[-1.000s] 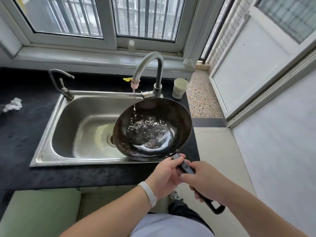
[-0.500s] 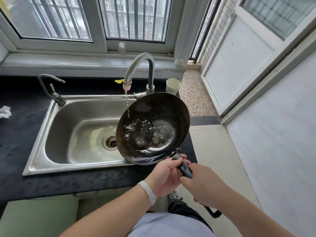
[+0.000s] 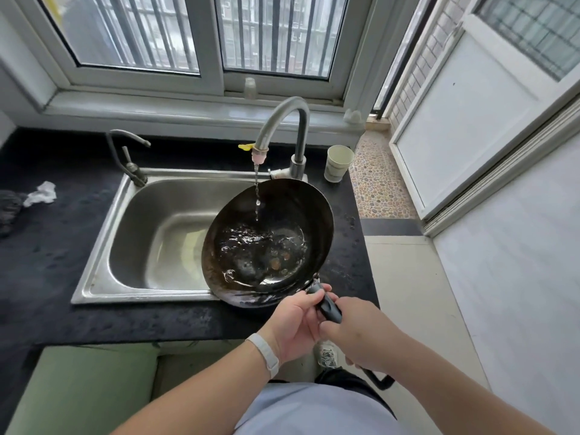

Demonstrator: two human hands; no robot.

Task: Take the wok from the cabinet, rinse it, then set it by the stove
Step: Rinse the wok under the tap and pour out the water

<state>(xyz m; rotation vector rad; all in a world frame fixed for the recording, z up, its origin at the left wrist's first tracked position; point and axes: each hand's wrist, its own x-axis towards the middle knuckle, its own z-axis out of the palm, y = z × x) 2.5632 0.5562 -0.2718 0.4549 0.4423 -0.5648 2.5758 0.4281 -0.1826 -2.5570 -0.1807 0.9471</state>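
Wok point(image 3: 266, 243) is held tilted over the right side of the sink point(image 3: 157, 233), with its near rim overlapping the sink edge and the dark bench point(image 3: 47, 262). A thin water stream point(image 3: 257, 196) from the faucet point(image 3: 282, 120) falls into the bowl, and water pools inside. Left hand point(image 3: 295, 324) is curled round the handle point(image 3: 328, 306) close to the wok. Right hand point(image 3: 361, 334) grips the handle farther back. Paper cup point(image 3: 338, 163) stands on the bench just right of the faucet base.

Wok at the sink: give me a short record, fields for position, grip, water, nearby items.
wok: held over the sink's right end, water pooled inside
grip: left hand and right hand both curl round the handle
water: faucet running a thin stream into the wok
nearby: paper cup right of the faucet; crumpled tissue on the counter, left
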